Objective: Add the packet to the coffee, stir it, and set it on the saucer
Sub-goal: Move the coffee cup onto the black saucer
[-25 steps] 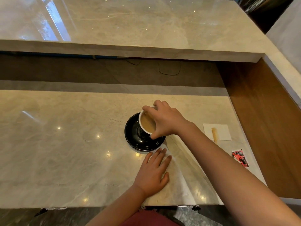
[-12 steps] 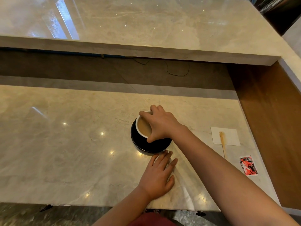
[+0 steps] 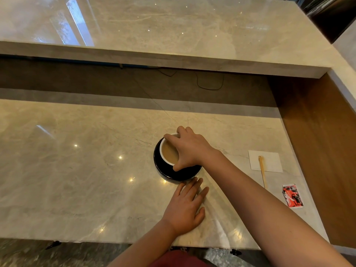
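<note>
On saucer (image 3: 174, 175), right hand (image 3: 189, 149) gripping cup (image 3: 168, 153)

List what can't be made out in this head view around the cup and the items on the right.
- Cup: right side and any handle, hidden by the right hand.
- Saucer: its centre, covered by the cup, so full contact can't be confirmed.
- Packet: print too small to read; torn or not, unclear.
- Stir stick: whether its tip is wet, too small.
- Left hand: palm side, pressed on the counter.

The right hand (image 3: 189, 150) covers the far side of the cup (image 3: 169, 153), hiding any handle. The print on the red packet (image 3: 292, 196) is too small to read. Both forearms run off the bottom edge.
</note>
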Available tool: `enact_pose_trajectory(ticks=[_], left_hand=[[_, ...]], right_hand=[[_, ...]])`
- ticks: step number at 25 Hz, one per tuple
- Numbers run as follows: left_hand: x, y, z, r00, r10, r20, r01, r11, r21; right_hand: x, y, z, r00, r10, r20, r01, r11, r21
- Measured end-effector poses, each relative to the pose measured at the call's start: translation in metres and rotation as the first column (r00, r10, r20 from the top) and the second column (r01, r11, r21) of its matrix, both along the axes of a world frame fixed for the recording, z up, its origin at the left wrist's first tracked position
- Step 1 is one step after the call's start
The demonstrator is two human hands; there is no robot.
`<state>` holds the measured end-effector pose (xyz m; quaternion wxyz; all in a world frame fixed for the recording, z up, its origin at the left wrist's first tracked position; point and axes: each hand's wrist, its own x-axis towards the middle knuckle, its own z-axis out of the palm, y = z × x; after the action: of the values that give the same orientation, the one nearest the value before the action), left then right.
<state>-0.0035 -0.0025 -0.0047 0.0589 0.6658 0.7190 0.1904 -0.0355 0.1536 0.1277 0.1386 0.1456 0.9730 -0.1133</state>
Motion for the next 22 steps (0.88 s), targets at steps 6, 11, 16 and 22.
enact_pose_trajectory(ticks=[6,11,16,22], left_hand=[[0.0,0.0,0.0,1.0,-0.001,0.007,0.001,1.0,0.009],[0.0,0.0,0.001,1.0,-0.001,0.0,0.001,1.0,-0.004],[0.0,0.0,0.002,0.999,0.004,-0.033,-0.005,1.0,-0.012],[0.002,-0.002,0.002,0.999,0.008,-0.037,-0.01,0.999,-0.038]], right_hand=[[0.001,0.0,0.0,0.999,-0.029,0.043,0.029,0.999,-0.015],[0.005,0.001,-0.003,0.999,-0.039,0.016,0.039,0.999,-0.034],[0.007,0.002,-0.006,1.0,-0.026,0.011,0.026,0.999,-0.031],[0.026,0.003,0.003,0.996,-0.085,-0.039,0.082,0.994,-0.078]])
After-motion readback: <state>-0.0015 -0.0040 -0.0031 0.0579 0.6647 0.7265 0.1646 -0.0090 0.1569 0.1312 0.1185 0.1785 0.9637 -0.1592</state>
